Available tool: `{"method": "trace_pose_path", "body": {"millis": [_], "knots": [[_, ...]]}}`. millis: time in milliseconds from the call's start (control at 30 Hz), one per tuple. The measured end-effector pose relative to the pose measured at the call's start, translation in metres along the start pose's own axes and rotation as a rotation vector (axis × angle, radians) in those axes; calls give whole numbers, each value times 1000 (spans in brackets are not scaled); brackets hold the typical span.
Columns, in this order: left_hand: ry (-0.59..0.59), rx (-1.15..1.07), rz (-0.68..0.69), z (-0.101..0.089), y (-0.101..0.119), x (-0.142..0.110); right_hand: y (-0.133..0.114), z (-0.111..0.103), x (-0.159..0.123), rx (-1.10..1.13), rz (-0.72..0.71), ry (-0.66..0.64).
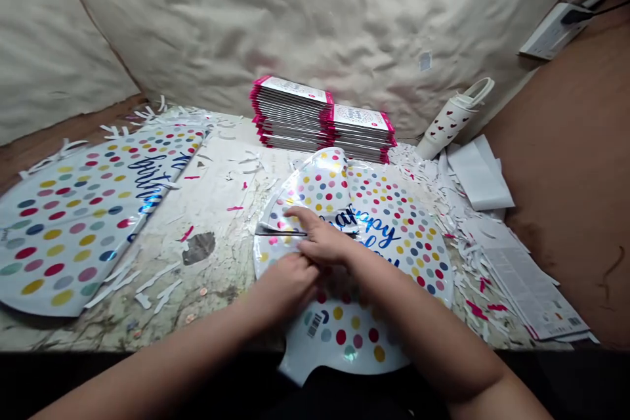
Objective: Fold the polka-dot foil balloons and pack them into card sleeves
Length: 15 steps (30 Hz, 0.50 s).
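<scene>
A flat round foil balloon (394, 230) with coloured dots and blue lettering lies on the table in front of me, its upper left part folded over. My right hand (319, 239) presses down flat on the fold, fingers stretched to the left. My left hand (288, 279) sits just below it, fingers curled on the balloon's folded edge.
A stack of flat dotted balloons (73, 223) lies at the left. Two piles of pink-edged packets (319, 121) stand at the back. A white heart-patterned bottle (453, 119) lies right of them. Paper sheets (526, 282) and white paper scraps cover the right side.
</scene>
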<state>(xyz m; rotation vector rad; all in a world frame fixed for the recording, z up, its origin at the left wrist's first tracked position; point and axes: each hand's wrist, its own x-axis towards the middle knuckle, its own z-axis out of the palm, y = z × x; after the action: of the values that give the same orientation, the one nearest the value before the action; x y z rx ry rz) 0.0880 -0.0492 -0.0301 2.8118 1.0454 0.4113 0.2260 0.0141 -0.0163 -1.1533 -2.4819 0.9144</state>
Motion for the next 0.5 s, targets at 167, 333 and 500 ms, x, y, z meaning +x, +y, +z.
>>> {"method": "trace_pose_path", "body": {"millis": [167, 333, 500], "knots": [[-8, 387, -50, -42, -63, -21, 8, 7, -6, -80, 1, 133], [54, 533, -67, -63, -69, -4, -5, 32, 20, -187, 110, 299], [-49, 282, 18, -32, -45, -7, 7, 11, 19, -192, 176, 477]]}}
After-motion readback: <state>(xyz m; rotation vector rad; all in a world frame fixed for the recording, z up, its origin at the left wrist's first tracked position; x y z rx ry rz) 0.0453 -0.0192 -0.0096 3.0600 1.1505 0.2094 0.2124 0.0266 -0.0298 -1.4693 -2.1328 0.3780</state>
